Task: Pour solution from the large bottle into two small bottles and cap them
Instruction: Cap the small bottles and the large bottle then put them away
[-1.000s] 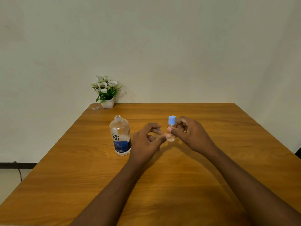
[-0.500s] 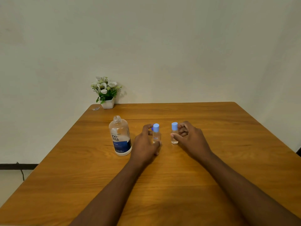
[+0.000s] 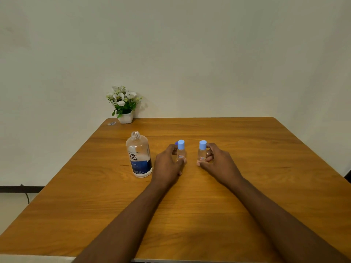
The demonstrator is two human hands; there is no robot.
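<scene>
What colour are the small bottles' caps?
Both light blue: left cap, right cap. Head view.

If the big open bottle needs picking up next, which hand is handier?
Probably the left hand: it is right beside the large bottle, while the right hand is farther away.

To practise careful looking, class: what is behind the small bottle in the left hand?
Behind the small bottle, gripped by the left hand, a darker blue sliver shows. The bottle and hand cover the rest.
</scene>
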